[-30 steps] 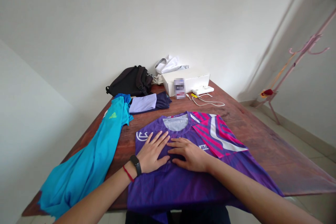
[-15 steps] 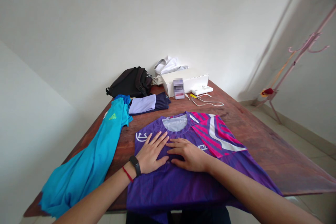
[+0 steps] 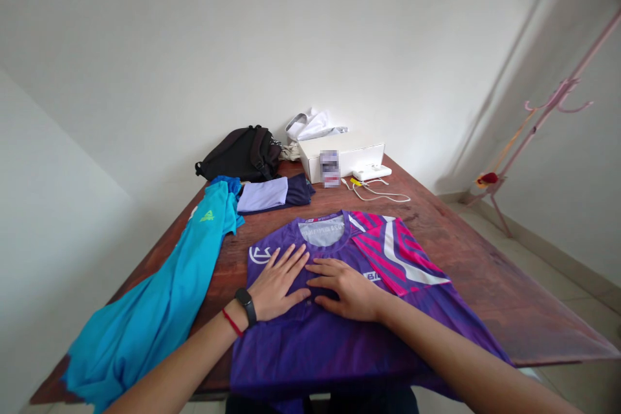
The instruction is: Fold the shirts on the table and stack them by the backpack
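A purple short-sleeved jersey lies spread on the wooden table, neckline away from me, its lower end at the table's near edge. Pink and white stripes mark the right sleeve; no sleeve sticks out on the left side. On the jersey's chest rests my left hand, palm down with fingers spread, a black band and a red string at its wrist. Close beside it my right hand lies on the same cloth, fingers extended and slightly bent. Neither hand grips the fabric.
A blue garment stretches along the table's left side. Behind it are folded lilac and navy cloths and a black backpack. A white box, white cloth and white cable sit at the back. A pink coat stand stands right.
Both hands stay flat on the jersey in nearly the same place. The view has shifted slightly, and little else differs.
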A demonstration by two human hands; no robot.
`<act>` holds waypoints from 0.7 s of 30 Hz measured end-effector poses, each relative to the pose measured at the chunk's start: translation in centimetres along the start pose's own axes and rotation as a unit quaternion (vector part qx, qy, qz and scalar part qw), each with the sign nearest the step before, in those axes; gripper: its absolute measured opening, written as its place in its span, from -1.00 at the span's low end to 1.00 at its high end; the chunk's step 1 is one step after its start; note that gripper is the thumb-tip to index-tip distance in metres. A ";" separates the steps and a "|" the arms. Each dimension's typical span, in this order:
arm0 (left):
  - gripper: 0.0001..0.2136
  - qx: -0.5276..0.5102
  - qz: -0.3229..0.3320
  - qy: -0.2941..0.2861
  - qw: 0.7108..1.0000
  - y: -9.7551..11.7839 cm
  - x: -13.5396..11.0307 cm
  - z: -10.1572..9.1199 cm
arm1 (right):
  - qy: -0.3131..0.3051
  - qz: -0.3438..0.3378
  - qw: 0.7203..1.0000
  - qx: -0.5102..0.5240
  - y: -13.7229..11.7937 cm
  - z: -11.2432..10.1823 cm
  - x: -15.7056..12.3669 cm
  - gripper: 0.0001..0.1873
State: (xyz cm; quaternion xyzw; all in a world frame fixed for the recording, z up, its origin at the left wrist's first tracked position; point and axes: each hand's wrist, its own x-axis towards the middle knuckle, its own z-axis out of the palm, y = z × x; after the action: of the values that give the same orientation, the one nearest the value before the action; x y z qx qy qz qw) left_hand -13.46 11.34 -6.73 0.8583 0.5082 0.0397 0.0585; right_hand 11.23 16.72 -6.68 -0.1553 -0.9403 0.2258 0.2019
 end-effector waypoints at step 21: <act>-0.57 -0.058 -0.269 0.105 0.955 -10.2 4.5 -2.9 | 0.087 0.401 0.902 -0.136 18.5 -12.8 -4.2 -0.75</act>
State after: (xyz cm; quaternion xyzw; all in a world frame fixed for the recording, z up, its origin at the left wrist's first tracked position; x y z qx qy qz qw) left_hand -20.52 20.35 -5.25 0.6756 0.7207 0.1421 0.0629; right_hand 24.33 35.48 -6.55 -0.5643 -0.7987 0.1430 0.1526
